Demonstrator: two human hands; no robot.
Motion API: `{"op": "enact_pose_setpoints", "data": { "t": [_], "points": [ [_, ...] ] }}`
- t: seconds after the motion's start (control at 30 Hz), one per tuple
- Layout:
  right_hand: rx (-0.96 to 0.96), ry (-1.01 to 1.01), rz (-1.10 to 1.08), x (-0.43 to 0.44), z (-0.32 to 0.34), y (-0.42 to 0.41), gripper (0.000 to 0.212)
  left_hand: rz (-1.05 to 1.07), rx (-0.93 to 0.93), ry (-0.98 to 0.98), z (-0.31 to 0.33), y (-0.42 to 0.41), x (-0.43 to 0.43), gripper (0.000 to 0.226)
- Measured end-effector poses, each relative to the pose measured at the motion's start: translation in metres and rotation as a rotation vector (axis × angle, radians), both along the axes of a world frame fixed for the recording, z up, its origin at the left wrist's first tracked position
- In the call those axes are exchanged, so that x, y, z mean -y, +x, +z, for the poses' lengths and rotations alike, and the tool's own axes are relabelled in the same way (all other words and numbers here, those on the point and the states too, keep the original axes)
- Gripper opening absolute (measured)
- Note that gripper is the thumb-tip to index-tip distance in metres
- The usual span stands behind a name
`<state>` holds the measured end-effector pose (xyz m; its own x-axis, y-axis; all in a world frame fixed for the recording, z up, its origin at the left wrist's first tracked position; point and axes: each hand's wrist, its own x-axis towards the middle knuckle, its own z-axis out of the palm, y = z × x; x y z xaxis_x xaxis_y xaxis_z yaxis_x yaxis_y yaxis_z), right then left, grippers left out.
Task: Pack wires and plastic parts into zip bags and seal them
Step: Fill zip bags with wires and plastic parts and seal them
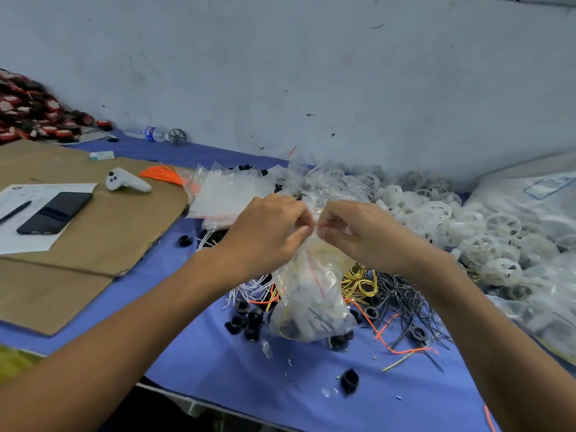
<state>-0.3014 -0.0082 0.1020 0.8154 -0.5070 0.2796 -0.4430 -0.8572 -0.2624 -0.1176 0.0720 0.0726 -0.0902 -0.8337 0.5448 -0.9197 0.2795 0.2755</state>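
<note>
A clear zip bag (311, 304) with a red seal strip hangs upright above the blue table (218, 363), holding wires and dark plastic parts. My left hand (265, 235) and my right hand (358, 235) both pinch its top edge, fingertips almost touching at the red strip. Under and beside the bag lie black wires (402, 294), yellow wire loops (358, 285), orange wires (399, 344), white wires (246, 291) and black plastic rings (246, 322).
A stack of empty zip bags (227, 191) lies behind my hands. White plastic rings (452, 219) pile up at the right. Cardboard (103, 232) at the left carries a phone (54, 213), papers and a white controller (126, 180). A water bottle (146, 132) lies by the wall.
</note>
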Motion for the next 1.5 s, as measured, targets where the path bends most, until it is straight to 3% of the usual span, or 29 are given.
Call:
{"op": "enact_pose_setpoints", "data": {
  "t": [0.33, 0.7, 1.03, 1.27, 1.33, 1.4, 1.5],
  "points": [
    [0.015, 0.012, -0.149, -0.001, -0.003, 0.006, 0.007, -0.065, 0.096, 0.005, -0.005, 0.011, 0.021, 0.010],
    [0.027, -0.016, -0.212, 0.003, -0.003, -0.007, 0.005, -0.091, 0.035, 0.052, -0.007, 0.013, 0.026, 0.010],
    [0.047, -0.031, -0.258, 0.003, 0.001, -0.027, 0.005, -0.122, 0.088, 0.070, -0.006, 0.028, 0.021, 0.019],
    [0.180, 0.024, -0.310, 0.003, 0.001, -0.044, 0.007, -0.148, 0.131, 0.029, -0.002, 0.019, 0.017, 0.025],
    [0.423, 0.155, -0.286, -0.002, -0.014, -0.047, 0.007, -0.151, 0.140, -0.006, 0.002, 0.013, 0.017, 0.024],
    [0.716, 0.474, -0.193, -0.015, -0.041, -0.042, 0.017, -0.177, 0.139, -0.028, 0.009, 0.004, 0.017, 0.024],
    [0.743, 0.750, -0.156, -0.028, -0.074, -0.027, 0.043, -0.220, 0.183, -0.068, 0.019, -0.010, 0.018, 0.023]
  ]
}}
